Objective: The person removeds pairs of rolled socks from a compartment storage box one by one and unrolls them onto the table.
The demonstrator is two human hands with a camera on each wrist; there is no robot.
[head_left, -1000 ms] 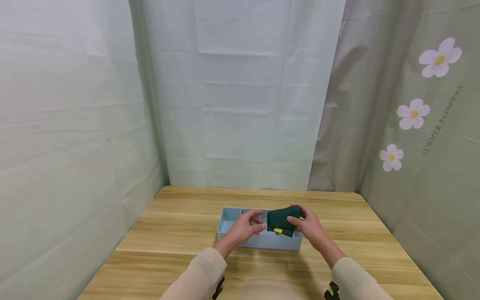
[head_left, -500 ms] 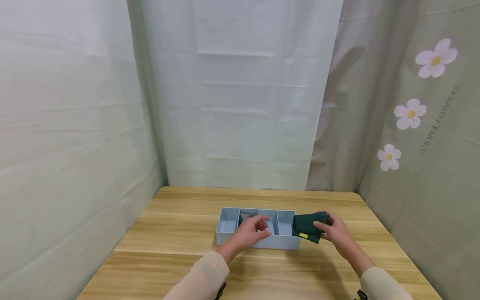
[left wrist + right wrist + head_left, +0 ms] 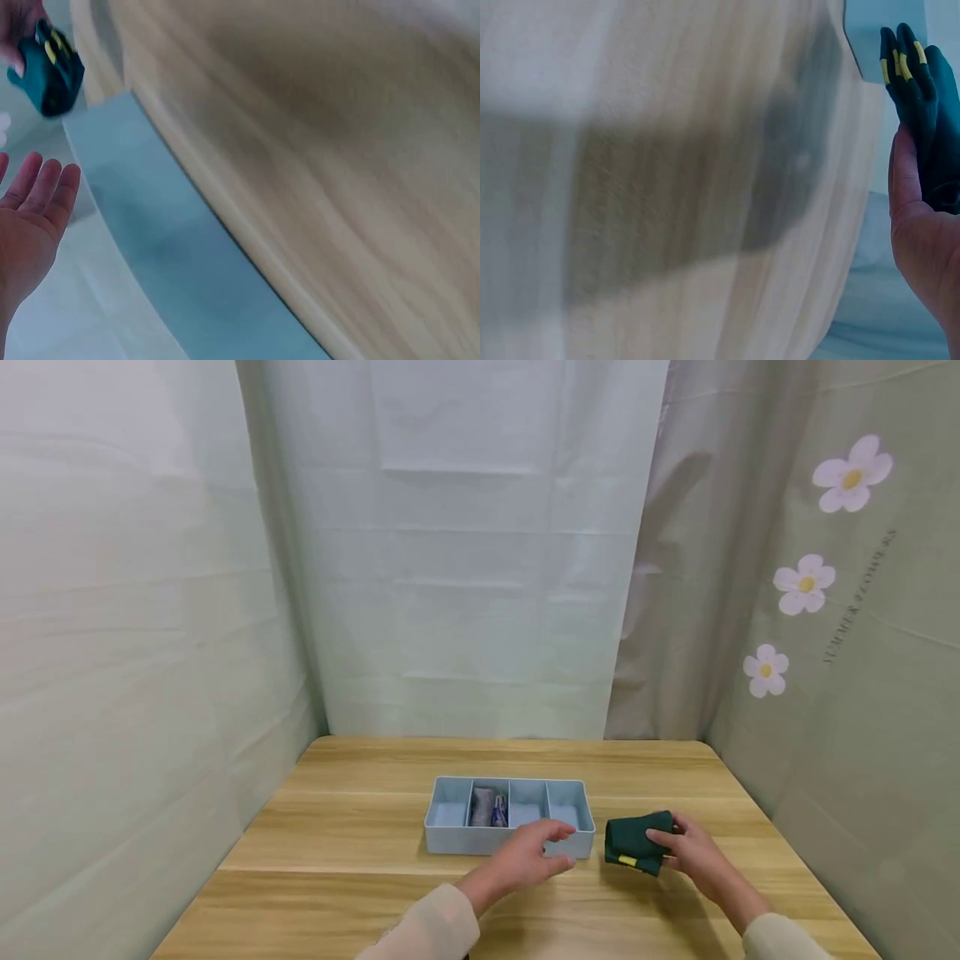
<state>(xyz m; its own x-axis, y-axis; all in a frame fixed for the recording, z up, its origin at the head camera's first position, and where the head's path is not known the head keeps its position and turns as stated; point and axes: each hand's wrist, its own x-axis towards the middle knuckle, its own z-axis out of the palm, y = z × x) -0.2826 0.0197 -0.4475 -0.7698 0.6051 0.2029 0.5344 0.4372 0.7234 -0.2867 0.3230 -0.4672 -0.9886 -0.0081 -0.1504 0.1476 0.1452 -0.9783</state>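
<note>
My right hand (image 3: 705, 860) pinches a folded dark green cloth (image 3: 637, 841) between thumb and fingers, just right of the box. Several layers with yellow bands show along the edge of the cloth (image 3: 911, 82) in the right wrist view. The pale blue divided box (image 3: 457, 841) stands on the table. My left hand (image 3: 528, 857) is in front of the box's right half, fingers loosely extended and holding nothing. In the box's second compartment from the left lie a grey rolled item (image 3: 482, 807) and a narrow blue-and-white item (image 3: 499, 812).
A wooden table (image 3: 337, 827) carries the box near its middle. Pale curtains (image 3: 465, 610) close off the back and both sides; the right one bears printed white flowers (image 3: 804, 583). The box's other compartments show bare floors.
My right hand has carried the green cloth from above the box to the right and down toward the table. My left hand has shifted right and nearer, uncovering the box's contents.
</note>
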